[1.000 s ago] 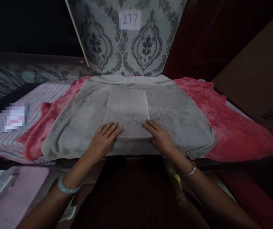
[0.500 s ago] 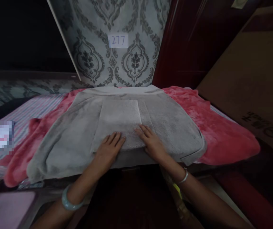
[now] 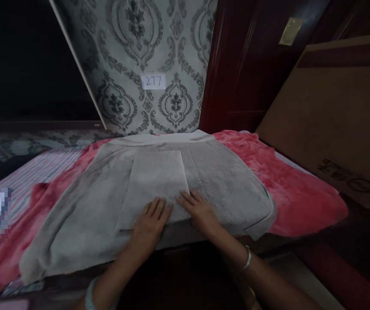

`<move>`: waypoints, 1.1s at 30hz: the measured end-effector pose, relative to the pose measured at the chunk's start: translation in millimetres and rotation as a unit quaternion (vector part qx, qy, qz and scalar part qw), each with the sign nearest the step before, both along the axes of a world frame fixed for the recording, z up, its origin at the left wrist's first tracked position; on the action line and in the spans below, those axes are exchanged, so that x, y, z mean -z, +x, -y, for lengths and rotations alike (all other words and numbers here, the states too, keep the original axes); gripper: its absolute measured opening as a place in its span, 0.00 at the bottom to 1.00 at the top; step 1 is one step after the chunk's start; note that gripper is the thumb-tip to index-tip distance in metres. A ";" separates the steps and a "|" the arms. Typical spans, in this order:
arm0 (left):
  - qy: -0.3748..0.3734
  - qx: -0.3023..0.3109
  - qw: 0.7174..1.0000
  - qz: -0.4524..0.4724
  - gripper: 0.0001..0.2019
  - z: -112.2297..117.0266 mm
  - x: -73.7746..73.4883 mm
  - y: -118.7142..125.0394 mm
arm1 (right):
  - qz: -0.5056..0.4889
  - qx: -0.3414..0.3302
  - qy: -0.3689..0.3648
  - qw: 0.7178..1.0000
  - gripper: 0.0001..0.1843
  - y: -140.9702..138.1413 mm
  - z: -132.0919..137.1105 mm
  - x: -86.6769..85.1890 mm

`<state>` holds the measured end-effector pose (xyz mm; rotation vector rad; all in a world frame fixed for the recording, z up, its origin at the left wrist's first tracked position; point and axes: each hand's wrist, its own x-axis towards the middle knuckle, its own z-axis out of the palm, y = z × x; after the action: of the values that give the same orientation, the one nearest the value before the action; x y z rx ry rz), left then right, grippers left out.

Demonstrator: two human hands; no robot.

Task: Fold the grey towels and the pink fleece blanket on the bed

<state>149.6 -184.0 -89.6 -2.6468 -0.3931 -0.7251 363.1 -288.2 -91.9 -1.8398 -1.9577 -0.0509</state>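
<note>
A grey plush cloth (image 3: 84, 206) lies spread out in front of me. At its middle is a folded rectangular grey panel (image 3: 157, 174) with straight edges. My left hand (image 3: 150, 221) rests flat on the near left part of this panel, fingers stretched out. Lying on the panel's near right part is my right hand (image 3: 200, 213), also flat with its fingers extended. Neither hand grips the fabric. Beneath the grey cloth a red plush blanket (image 3: 301, 198) shows on both sides.
Striped bedding (image 3: 55, 161) shows at the left. A cardboard box (image 3: 330, 112) stands at the right beside a dark red door (image 3: 236, 64). A dark screen (image 3: 26, 60) is at the upper left. A paper marked 277 (image 3: 153, 81) hangs on the patterned wall.
The camera view has tilted up, so the whole scene sits lower in the picture. Both hands stay flat on the grey panel, with little visible movement over it.
</note>
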 end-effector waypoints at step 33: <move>-0.016 -0.083 0.988 0.132 0.21 13.6 44.7 18.5 | 0.037 0.091 -0.138 0.986 0.27 105.3 -235.6 -63.4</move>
<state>168.1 -197.6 -134.3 -2.5145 -0.6944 -1.0227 468.4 -52.6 -28.5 -2.2218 -1.9179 0.1031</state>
